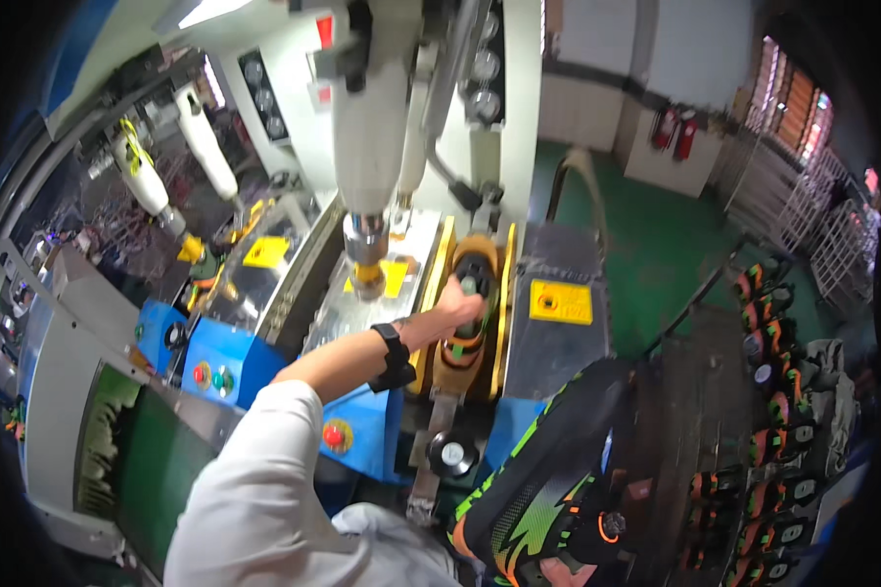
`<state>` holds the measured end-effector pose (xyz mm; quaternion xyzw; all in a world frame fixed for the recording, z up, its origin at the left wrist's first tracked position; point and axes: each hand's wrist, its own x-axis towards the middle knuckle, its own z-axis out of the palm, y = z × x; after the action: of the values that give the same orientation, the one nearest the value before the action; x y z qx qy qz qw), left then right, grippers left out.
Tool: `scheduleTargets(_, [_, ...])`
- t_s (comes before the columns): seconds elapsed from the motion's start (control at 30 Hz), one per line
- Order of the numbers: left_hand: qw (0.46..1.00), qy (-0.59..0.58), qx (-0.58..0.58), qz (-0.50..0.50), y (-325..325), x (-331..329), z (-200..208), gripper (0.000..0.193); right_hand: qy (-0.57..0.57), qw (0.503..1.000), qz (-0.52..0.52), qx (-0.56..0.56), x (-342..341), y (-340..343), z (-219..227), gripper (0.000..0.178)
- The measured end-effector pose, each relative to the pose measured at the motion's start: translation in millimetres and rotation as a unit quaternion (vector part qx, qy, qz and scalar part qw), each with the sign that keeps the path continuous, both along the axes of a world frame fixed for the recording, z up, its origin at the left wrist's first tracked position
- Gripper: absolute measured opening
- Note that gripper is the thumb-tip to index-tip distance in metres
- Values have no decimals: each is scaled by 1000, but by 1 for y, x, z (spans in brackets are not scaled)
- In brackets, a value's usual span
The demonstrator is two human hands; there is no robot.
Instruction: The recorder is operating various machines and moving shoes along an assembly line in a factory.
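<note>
My left hand [459, 305], below a white sleeve and a black wristwatch, reaches forward and grips a dark shoe [473, 269] with green and orange trim. That shoe sits between the tan pads [457, 367] of a press station with yellow side plates. Close to me at the lower right is a large black shoe [533, 489] with green zigzag patterning and orange accents. My right hand [566, 572] shows only in part at the lower edge, seemingly holding this shoe from below; most of its fingers are hidden.
A white press column with a metal-tipped head [366, 235] hangs left of the station. Blue control boxes [225, 354] carry red and green buttons. A dark metal cover [558, 259] lies right of the station. Racks of similar shoes [773, 440] stand at the right.
</note>
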<state>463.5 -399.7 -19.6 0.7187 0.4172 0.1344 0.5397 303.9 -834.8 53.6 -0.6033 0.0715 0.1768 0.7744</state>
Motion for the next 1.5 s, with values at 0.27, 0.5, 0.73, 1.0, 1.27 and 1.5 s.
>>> scheduleTargets(0.27, [838,2,401,-370,17,-142,74,22,-4,999,17,-32,-7,16,1,53])
scheduleTargets(0.5, [821,-453,-329,115,-118,-400,104,86,90,960,258,-66,144,161,19,33])
scheduleTargets(0.73, [764,-437,-217,422,-221,-531,61,70,-138,882,317,-319,192,387,-5,33])
scheduleTargets(1.0, [744,-311,-264,529,-243,-532,-8,31,-288,802,310,-422,194,383,-69,52])
scheduleTargets(1.27, [692,-368,-364,503,-175,-561,-7,49,-324,778,278,-461,178,384,-49,54])
scheduleTargets(1.5, [719,-399,-347,450,-146,-587,-31,56,-551,657,326,-398,87,295,-14,52])
